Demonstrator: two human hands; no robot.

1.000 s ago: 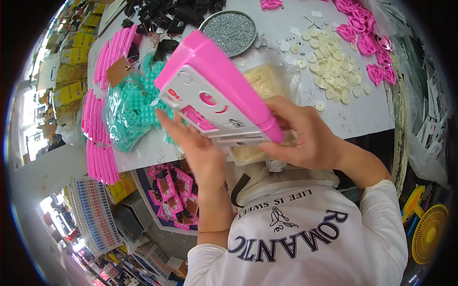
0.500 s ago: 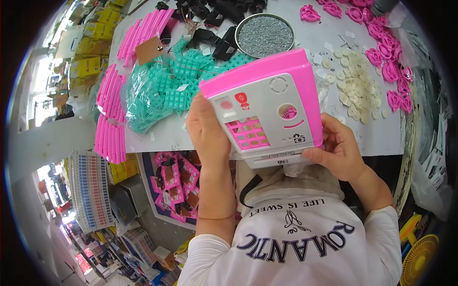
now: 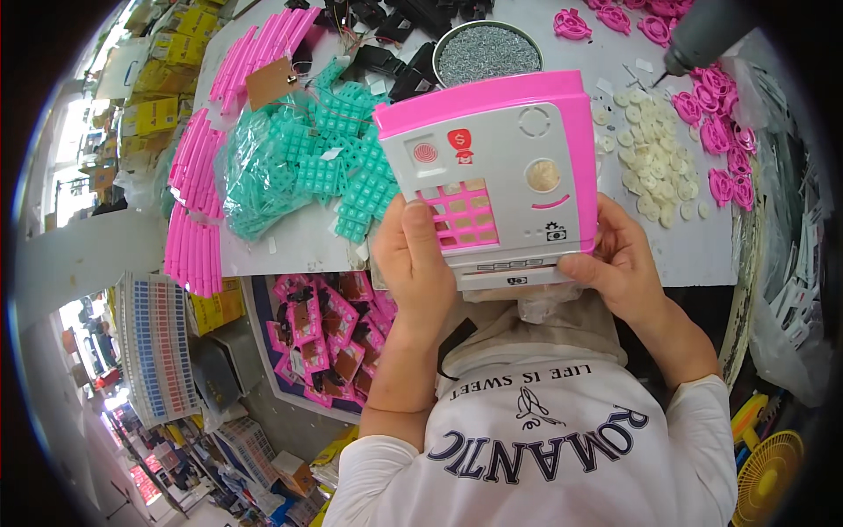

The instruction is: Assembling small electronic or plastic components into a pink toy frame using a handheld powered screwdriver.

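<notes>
Pink-and-white casing [image 3: 514,158] sits between my two hands, lifted in front of me over the near edge of the table [image 3: 290,255], its white face tilted up toward me. My left hand [image 3: 413,272] grips its lower left side, thumb laid over the front beside the pink grid [image 3: 465,215]; my right hand [image 3: 628,272] pinches the lower right corner, thumb on the front, fingers around the pink side. Something tan shows through the grid and the round opening [image 3: 543,176].

I judge the step in hand to be holding and looking over the front. Teal button pads [image 3: 360,184] lie to the left, white discs [image 3: 654,162] to the right, and a dark tool [image 3: 716,35] hangs at upper right, all untouched. Any next move, I'd say, calls for steady support at both edges, or one hand freed while the other bears the weight.
</notes>
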